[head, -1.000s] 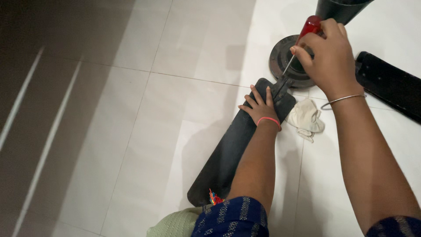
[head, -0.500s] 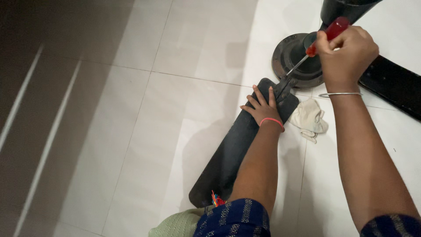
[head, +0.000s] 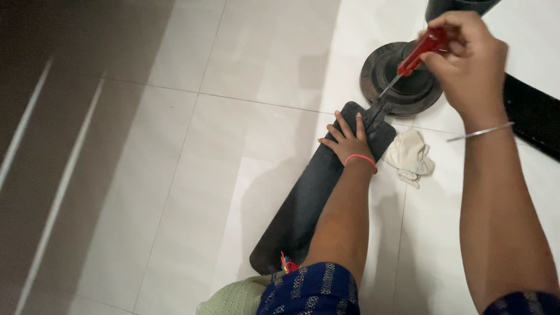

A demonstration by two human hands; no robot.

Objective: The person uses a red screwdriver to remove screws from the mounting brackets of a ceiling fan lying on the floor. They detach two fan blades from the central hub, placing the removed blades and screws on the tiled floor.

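Large glossy white ceramic floor tiles (head: 256,52) with thin dark grout lines fill the room; the left side lies in deep shadow.

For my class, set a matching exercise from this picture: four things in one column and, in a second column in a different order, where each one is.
Things
1. red-handled metal screwdriver
2. long black fan blade
3. crumpled white cloth
4. round black fan motor hub

Places
A. flat on the tiled floor, pressed down by the left hand
B. on the floor to the right of the blade's end
C. gripped in the right hand
D. on the floor at the blade's far end

Pairs: 1-C, 2-A, 3-B, 4-D
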